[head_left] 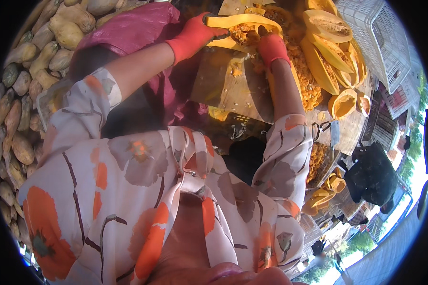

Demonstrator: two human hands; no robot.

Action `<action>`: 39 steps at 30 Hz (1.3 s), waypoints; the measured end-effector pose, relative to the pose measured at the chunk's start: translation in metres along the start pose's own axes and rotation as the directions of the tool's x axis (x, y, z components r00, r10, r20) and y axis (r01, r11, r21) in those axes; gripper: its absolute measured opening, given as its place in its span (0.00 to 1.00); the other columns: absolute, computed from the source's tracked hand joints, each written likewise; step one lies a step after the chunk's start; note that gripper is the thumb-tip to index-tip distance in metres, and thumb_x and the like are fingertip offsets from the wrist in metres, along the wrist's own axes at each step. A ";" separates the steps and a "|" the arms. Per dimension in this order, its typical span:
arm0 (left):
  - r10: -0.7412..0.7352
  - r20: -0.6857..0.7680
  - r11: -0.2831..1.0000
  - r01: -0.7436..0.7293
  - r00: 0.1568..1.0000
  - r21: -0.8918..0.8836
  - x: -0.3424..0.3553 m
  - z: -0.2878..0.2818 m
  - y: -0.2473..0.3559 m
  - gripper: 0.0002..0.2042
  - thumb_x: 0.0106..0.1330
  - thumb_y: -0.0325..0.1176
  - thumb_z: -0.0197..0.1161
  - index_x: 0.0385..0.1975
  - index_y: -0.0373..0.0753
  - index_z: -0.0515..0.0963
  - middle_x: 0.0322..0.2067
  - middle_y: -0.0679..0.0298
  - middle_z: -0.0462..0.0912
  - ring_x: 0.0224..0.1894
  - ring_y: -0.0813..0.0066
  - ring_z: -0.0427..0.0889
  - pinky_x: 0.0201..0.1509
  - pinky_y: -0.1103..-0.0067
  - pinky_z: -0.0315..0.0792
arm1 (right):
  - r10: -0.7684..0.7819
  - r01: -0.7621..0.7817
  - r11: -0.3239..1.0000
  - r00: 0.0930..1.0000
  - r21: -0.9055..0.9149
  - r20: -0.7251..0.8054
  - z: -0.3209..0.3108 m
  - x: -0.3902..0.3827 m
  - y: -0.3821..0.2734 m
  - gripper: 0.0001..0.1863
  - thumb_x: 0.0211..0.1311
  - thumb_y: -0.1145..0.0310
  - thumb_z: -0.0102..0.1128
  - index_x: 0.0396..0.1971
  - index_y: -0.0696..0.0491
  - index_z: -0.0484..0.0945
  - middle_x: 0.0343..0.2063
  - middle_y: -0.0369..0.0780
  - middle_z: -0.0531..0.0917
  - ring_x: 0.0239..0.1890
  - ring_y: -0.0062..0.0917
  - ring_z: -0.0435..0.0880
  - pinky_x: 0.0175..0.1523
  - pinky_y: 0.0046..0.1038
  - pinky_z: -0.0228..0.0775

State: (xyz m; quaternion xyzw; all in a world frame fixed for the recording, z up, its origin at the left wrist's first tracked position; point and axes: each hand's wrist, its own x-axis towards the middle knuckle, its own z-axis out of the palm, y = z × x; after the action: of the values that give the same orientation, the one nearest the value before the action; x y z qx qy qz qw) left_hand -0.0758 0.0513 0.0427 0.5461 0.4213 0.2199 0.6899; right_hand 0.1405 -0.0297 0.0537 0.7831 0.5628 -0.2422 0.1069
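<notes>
Both my hands wear red gloves with dark fingertips. My left hand (pixel 197 38) grips the left end of a halved orange squash (pixel 242 20), its seedy hollow showing. My right hand (pixel 273 48) is at the right end of that half, against the stringy pulp. Its thumb shows, but the other fingers are mostly hidden, as is anything they may hold. Underneath lies a worn wooden board (pixel 214 78) spotted with seeds and scraps. Beside my right forearm sits a heap of orange pulp and seeds (pixel 311 92).
Several cut squash halves (pixel 325 45) are stacked on the right, near a white plastic crate (pixel 390 52). A magenta sack (pixel 133 23) lies by my left forearm. Whole squashes (pixel 47 57) pile up at far left. Farther right, a person in dark clothing (pixel 371 173) bends over.
</notes>
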 end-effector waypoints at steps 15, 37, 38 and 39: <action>0.245 0.079 0.939 -0.257 0.966 0.228 0.018 -0.019 0.033 0.19 0.53 0.26 0.68 0.47 0.36 0.75 0.34 0.60 0.83 0.36 0.74 0.81 0.41 0.77 0.74 | -0.065 -0.077 0.921 0.936 -0.381 -0.346 -0.003 -0.022 0.011 0.14 0.66 0.65 0.43 0.47 0.54 0.71 0.31 0.46 0.83 0.29 0.41 0.85 0.29 0.40 0.75; 0.461 0.115 0.694 -0.438 0.880 0.570 -0.004 -0.018 0.048 0.23 0.49 0.34 0.70 0.47 0.36 0.74 0.32 0.50 0.82 0.36 0.52 0.82 0.40 0.67 0.75 | 0.007 -0.108 0.928 0.962 -0.357 -0.273 -0.009 0.018 0.041 0.14 0.65 0.64 0.41 0.40 0.55 0.74 0.35 0.50 0.84 0.35 0.47 0.84 0.39 0.44 0.75; 0.466 0.114 0.695 -0.442 0.878 0.567 -0.006 -0.017 0.048 0.23 0.49 0.34 0.70 0.47 0.36 0.74 0.32 0.50 0.82 0.36 0.52 0.82 0.40 0.67 0.75 | 0.055 -0.146 0.930 0.962 -0.336 -0.268 -0.008 0.018 0.036 0.14 0.64 0.64 0.41 0.39 0.55 0.75 0.36 0.50 0.84 0.36 0.47 0.84 0.40 0.44 0.75; 0.498 0.083 0.670 -0.443 0.863 0.595 0.001 -0.017 0.039 0.23 0.49 0.34 0.70 0.46 0.37 0.74 0.32 0.50 0.81 0.37 0.51 0.82 0.40 0.66 0.74 | 0.093 -0.153 0.956 0.967 -0.250 -0.236 -0.006 0.017 0.030 0.15 0.63 0.66 0.42 0.38 0.57 0.78 0.38 0.50 0.84 0.40 0.47 0.84 0.43 0.44 0.75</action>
State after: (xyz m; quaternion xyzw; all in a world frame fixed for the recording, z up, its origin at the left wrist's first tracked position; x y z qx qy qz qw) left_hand -0.0828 0.0734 0.0784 0.8140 0.3427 0.2699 0.3835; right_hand 0.1743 -0.0239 0.0471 0.8175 0.5482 -0.0682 0.1626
